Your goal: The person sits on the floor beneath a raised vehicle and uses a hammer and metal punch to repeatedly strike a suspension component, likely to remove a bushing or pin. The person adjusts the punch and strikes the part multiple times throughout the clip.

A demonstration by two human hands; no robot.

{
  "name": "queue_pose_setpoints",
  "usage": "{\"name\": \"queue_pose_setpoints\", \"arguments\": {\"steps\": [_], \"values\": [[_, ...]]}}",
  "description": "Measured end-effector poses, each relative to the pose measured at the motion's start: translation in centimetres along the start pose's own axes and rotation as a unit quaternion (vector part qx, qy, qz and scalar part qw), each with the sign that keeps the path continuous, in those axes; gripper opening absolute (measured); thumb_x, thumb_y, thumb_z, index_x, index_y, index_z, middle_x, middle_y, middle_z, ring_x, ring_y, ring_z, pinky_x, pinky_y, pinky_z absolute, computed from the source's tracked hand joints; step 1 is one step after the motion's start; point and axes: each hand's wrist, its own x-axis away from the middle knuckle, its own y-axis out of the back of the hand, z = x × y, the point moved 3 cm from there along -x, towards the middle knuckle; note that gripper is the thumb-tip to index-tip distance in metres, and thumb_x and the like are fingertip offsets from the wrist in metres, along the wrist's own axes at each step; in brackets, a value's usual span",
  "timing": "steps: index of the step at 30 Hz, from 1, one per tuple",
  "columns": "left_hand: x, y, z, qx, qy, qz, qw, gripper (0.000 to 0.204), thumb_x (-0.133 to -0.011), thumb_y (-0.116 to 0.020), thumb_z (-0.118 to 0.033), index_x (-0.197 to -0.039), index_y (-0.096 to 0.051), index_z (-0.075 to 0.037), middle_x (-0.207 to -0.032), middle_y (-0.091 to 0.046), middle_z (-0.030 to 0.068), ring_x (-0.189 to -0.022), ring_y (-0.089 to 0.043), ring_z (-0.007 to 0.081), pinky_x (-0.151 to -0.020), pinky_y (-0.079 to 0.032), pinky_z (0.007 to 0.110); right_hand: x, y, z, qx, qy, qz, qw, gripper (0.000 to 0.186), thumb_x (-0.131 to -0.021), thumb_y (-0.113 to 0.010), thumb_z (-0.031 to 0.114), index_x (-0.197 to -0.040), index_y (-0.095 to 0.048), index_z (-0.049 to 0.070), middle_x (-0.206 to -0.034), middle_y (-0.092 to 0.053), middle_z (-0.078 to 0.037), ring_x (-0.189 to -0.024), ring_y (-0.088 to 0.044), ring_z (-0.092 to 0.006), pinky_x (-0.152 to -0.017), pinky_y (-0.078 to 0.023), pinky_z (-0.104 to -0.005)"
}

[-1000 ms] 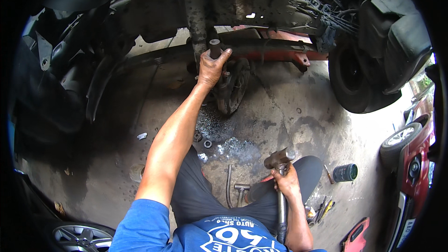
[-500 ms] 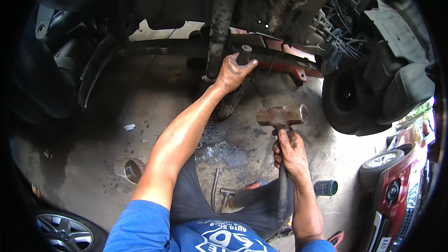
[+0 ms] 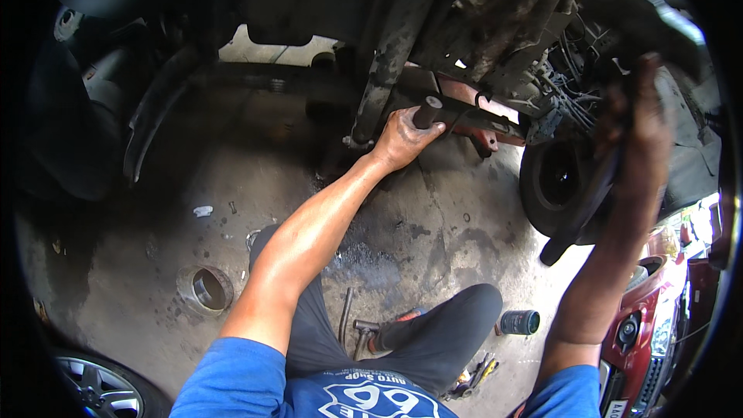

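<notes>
My left hand (image 3: 404, 142) is wrapped round a thick dark metal rod (image 3: 427, 112), whose round flat end sticks up above the fingers. The rod's lower part is hidden by the hand. Close behind it runs a long dark metal bar (image 3: 389, 70) under the raised vehicle. My right hand (image 3: 644, 128), smeared by motion, grips a sledgehammer held high at the right. Its dark handle (image 3: 580, 209) slants down from the fist, while its head (image 3: 642, 23) is a blur near the vehicle's underside.
A tyre (image 3: 553, 178) stands below the raised arm, beside hanging wires (image 3: 565, 93). On the floor are a metal ring (image 3: 207, 289), a smaller hammer (image 3: 364, 328), a dark can (image 3: 519, 323) and tools (image 3: 481, 375). A red car (image 3: 631, 333) stands at right, a wheel (image 3: 101, 391) lower left.
My right hand has swung the sledgehammer up and to the right, from in front of me. The left hand still holds the rod, slightly lower and further right in view.
</notes>
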Motion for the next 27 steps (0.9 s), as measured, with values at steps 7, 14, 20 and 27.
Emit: {"name": "queue_pose_setpoints", "arguments": {"steps": [7,14,20,27], "values": [[0.0,0.4,-0.2,-0.024,-0.005,0.014,1.000,0.029,-0.086,-0.075,-0.025,-0.088,-0.068,0.003,-0.076,-0.068,0.0140,-0.069,-0.061,0.0153,-0.069,-0.050,0.035,-2.5,-4.3,7.7,0.022,0.131,-0.226,0.965,0.044,-0.100,-0.055,0.048,-0.115,-0.060,0.008,-0.084,-0.056,-0.004,-0.071,-0.055,-0.0147,-0.062,-0.046,-0.0280],[0.1,-0.4,-0.3,-0.043,-0.019,0.040,0.998,0.032,-0.084,-0.076,-0.024,-0.100,-0.068,0.003,-0.083,-0.072,0.0136,-0.078,-0.067,0.0180,-0.074,-0.052,0.034,1.2,-7.5,-5.4,0.334,-0.126,0.257,0.898,0.057,-0.098,-0.057,0.046,-0.124,-0.061,-0.004,-0.114,-0.067,-0.028,-0.113,-0.064,-0.0359,-0.099,-0.046,-0.0418],[-0.9,1.6,0.2,0.155,0.153,-0.042,0.975,0.028,-0.087,-0.075,-0.027,-0.077,-0.061,-0.005,-0.056,-0.057,0.0027,-0.044,-0.054,0.0108,-0.041,-0.043,0.027,5.7,1.0,-3.6,0.341,-0.025,0.054,0.938,0.058,-0.097,-0.061,0.048,-0.125,-0.059,-0.003,-0.097,-0.067,-0.017,-0.088,-0.065,-0.0241,-0.079,-0.049,-0.0351],[-0.5,2.2,-0.4,0.136,0.096,-0.057,0.984,0.032,-0.087,-0.074,-0.030,-0.075,-0.061,-0.003,-0.054,-0.056,0.0026,-0.042,-0.053,0.0111,-0.042,-0.042,0.028,7.8,4.5,-3.9,0.021,-0.121,-0.002,0.992,0.041,-0.097,-0.063,0.046,-0.100,-0.057,0.005,-0.060,-0.047,0.002,-0.041,-0.042,-0.0059,-0.037,-0.033,-0.0210]]}}
